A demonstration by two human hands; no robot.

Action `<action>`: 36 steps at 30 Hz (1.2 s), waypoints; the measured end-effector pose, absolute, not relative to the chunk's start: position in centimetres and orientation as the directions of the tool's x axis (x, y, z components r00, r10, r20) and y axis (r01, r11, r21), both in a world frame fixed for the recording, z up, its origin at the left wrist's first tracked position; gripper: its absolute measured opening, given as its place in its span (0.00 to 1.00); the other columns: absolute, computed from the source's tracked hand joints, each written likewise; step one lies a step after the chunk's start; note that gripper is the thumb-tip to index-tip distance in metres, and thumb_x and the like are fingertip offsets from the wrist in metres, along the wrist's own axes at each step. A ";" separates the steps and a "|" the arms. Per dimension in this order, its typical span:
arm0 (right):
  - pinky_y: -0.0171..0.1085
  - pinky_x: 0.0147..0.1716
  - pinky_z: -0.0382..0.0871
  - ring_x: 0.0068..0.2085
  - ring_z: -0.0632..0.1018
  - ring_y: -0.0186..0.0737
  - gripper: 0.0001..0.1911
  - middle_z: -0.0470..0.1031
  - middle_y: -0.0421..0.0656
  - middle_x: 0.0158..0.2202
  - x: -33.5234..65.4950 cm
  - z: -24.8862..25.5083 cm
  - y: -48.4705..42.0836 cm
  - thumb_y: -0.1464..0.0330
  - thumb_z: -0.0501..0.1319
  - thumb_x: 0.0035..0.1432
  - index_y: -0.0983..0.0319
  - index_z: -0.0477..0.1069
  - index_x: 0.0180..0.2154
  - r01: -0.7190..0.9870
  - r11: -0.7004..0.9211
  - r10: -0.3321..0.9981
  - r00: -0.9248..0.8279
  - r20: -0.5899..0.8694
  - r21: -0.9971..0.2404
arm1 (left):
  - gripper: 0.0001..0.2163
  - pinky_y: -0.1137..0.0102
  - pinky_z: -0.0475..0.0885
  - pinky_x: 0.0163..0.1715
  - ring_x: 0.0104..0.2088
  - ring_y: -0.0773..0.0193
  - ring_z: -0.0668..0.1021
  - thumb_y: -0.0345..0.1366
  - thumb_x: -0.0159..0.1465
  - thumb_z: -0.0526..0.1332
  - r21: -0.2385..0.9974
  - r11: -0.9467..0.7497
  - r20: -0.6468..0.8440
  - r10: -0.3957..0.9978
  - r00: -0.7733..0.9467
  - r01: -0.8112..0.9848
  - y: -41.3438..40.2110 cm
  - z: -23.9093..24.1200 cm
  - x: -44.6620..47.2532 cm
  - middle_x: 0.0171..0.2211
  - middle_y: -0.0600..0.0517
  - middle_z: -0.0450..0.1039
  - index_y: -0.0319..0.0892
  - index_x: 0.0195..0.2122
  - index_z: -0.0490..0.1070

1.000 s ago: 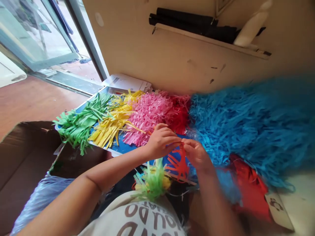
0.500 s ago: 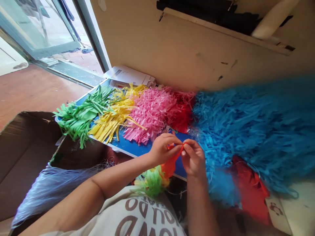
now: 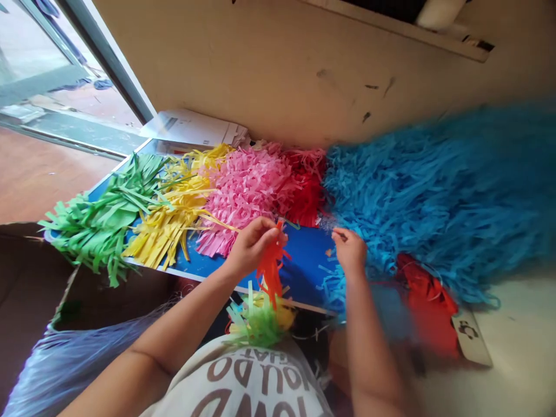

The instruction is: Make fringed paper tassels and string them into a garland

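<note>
My left hand (image 3: 254,243) is closed on an orange fringed paper tassel (image 3: 271,267), whose strips hang down over the table's front edge. My right hand (image 3: 351,250) is held apart from it, thumb and fingers pinched together; anything between them is too small to make out. Just beyond those fingertips lies a small pile of thin clear strands (image 3: 330,221). Below the tassel, at my lap, is a bunch of green and yellow fringe (image 3: 263,318).
On the blue table (image 3: 299,249) lie green fringe (image 3: 117,208), yellow fringe (image 3: 169,223), pink fringe (image 3: 247,185), red fringe (image 3: 304,200) and a large blue heap (image 3: 425,191). Papers (image 3: 195,128) sit by the wall. Left below, a cardboard box (image 3: 30,278) stands near pale strands (image 3: 95,353).
My hands were together at the orange tassel; now they are apart. The right has let go of it and moved right, toward the clear strands. The view has shifted.
</note>
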State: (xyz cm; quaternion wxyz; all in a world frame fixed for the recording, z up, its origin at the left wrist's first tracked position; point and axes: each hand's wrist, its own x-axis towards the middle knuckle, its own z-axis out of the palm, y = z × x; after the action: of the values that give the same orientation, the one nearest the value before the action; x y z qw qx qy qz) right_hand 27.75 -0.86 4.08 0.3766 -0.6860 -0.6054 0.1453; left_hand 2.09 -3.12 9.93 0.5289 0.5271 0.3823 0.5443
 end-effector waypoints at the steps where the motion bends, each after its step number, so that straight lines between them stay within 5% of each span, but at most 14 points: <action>1: 0.43 0.34 0.71 0.33 0.76 0.44 0.13 0.79 0.49 0.35 29.0 3.4 0.2 0.61 0.58 0.60 0.61 0.79 0.35 0.768 0.012 0.948 0.196 0.253 -0.641 | 0.16 0.72 0.73 0.26 0.24 0.69 0.75 0.50 0.62 0.65 0.961 -0.036 0.082 0.983 0.161 -0.275 -2.9 10.0 1.9 0.25 0.55 0.74 0.42 0.33 0.66; 5: 0.40 0.33 0.68 0.30 0.75 0.41 0.07 0.78 0.47 0.32 30.9 1.7 2.5 0.70 0.62 0.54 0.60 0.79 0.27 0.832 0.038 0.975 0.091 0.205 -0.553 | 0.20 0.81 0.57 0.15 0.16 0.78 0.62 0.49 0.54 0.72 0.867 0.265 -0.125 0.936 0.329 -0.423 -2.5 9.9 1.7 0.21 0.60 0.66 0.41 0.30 0.64; 9: 0.39 0.31 0.67 0.29 0.74 0.41 0.08 0.76 0.47 0.29 29.8 2.6 2.2 0.72 0.62 0.53 0.59 0.75 0.24 0.850 0.068 0.982 0.034 0.184 -0.522 | 0.22 0.81 0.53 0.16 0.16 0.79 0.61 0.52 0.52 0.73 0.881 0.337 -0.210 0.907 0.365 -0.331 -2.8 9.5 1.9 0.20 0.58 0.68 0.39 0.30 0.68; 13: 0.41 0.38 0.71 0.36 0.78 0.43 0.06 0.79 0.47 0.36 26.3 5.7 -1.4 0.66 0.61 0.60 0.58 0.77 0.34 0.771 0.154 0.979 -0.036 0.199 -0.619 | 0.21 0.80 0.56 0.17 0.17 0.77 0.64 0.54 0.54 0.70 0.957 0.236 -0.173 0.931 0.322 -0.169 -3.6 9.4 1.6 0.20 0.56 0.71 0.38 0.32 0.74; 17: 0.41 0.42 0.74 0.39 0.79 0.42 0.07 0.79 0.42 0.38 21.4 7.8 -6.5 0.61 0.66 0.58 0.56 0.77 0.37 0.275 0.169 0.982 0.029 0.184 -0.946 | 0.20 0.77 0.65 0.20 0.21 0.71 0.72 0.53 0.56 0.69 0.997 0.057 -0.034 0.940 0.339 -0.059 -4.6 9.5 1.8 0.23 0.52 0.75 0.37 0.30 0.78; 23: 0.41 0.42 0.75 0.38 0.80 0.39 0.11 0.80 0.41 0.36 18.7 6.4 -9.2 0.63 0.73 0.50 0.58 0.79 0.36 -0.175 0.064 0.963 0.268 0.015 -0.983 | 0.15 0.77 0.71 0.26 0.26 0.68 0.77 0.46 0.63 0.65 0.966 -0.241 0.199 0.927 0.319 0.096 -5.6 9.5 2.2 0.27 0.49 0.78 0.37 0.35 0.80; 36: 0.36 0.35 0.75 0.31 0.80 0.36 0.13 0.79 0.37 0.29 18.9 6.3 -10.2 0.66 0.76 0.44 0.60 0.77 0.32 -0.232 0.063 0.931 0.364 -0.026 -0.971 | 0.09 0.78 0.68 0.27 0.25 0.71 0.75 0.37 0.66 0.63 0.802 -0.524 0.419 0.836 0.354 0.287 -6.0 10.0 2.4 0.27 0.50 0.77 0.38 0.35 0.80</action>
State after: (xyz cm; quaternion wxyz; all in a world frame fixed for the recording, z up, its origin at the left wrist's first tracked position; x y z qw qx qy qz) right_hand 18.93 -10.22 6.32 0.6454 -0.5153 -0.3393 0.4503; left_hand 2.40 -6.02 10.02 0.3180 0.7590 0.3699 0.4313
